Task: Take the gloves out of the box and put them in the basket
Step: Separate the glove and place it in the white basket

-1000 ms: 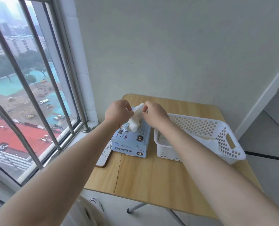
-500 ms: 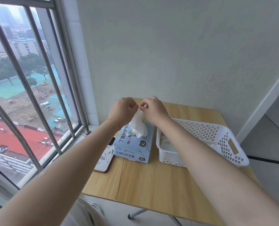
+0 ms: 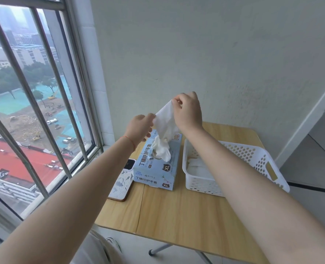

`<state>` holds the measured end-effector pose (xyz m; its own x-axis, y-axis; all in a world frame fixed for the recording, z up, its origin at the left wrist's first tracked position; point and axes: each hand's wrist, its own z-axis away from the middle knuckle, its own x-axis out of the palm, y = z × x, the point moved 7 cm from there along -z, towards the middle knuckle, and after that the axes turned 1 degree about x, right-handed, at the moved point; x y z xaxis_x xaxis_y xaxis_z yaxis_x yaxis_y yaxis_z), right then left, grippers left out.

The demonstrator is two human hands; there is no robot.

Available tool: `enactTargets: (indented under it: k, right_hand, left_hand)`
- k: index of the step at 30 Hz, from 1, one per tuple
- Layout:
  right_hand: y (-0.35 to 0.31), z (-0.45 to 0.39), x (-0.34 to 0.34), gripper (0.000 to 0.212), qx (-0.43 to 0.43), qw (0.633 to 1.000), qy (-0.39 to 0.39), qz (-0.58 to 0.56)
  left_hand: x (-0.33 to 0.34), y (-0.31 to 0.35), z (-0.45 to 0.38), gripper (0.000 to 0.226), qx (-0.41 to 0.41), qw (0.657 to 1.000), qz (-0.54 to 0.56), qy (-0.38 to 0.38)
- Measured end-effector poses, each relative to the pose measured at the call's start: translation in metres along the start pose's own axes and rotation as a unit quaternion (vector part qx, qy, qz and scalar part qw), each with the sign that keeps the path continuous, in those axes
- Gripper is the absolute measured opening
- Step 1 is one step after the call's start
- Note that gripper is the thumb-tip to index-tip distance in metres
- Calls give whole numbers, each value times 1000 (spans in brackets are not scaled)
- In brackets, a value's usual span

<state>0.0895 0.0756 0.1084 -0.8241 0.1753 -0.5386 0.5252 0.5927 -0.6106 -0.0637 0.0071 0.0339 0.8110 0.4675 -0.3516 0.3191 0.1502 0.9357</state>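
Above the pale blue cardboard glove box [image 3: 157, 164], the right hand [image 3: 188, 113] pinches the top edge of a thin white glove [image 3: 165, 122] between thumb and fingers, while the left hand [image 3: 140, 129] has its grip pinched on the glove's left edge. The glove hangs stretched between both hands, its lower end bunched at the box's opening. Just right of the box, on the light wooden surface [image 3: 176, 212], stands a white perforated plastic basket [image 3: 253, 157] with white gloves inside. A patterned phone [image 3: 122, 182] lies left of the box.

Right forearm hides much of the basket [image 3: 253, 155]; its contents unclear.
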Motion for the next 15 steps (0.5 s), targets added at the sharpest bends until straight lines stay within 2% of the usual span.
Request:
enactTargets:
  k: [2, 4, 7, 9, 11, 12, 13, 15]
  right_hand:
    - [-1, -4, -5, 14, -4, 1000, 5, -13]
    - [0, -2, -7, 10, -3, 1000, -2, -23]
    - [-1, 6, -9, 5, 6, 998, -23, -57]
    - [-4, 12, -7, 6, 26, 988, -125, -91]
    - [-5, 24, -2, 8, 59, 950, -285, -112]
    - [-4, 29, -4, 14, 81, 932, -327, -131]
    - [-1, 28, -9, 22, 106, 928, -323, -154]
    - [13, 18, -24, 27, 160, 943, -217, -196]
  left_hand:
    - [4, -3, 3, 47, -66, 994, 85, -31]
    - [11, -2, 4, 54, -90, 986, 124, -59]
    - [16, 2, 3, 43, -74, 980, 180, -51]
    - [18, 10, 3, 24, -41, 973, 224, -46]
    - [15, 18, 3, 13, -4, 976, 213, -42]
    - [12, 22, 4, 11, 9, 977, 208, -37]
    - [10, 26, 5, 13, 18, 976, 214, -37]
    - [10, 41, 12, 22, 39, 969, 235, -62]
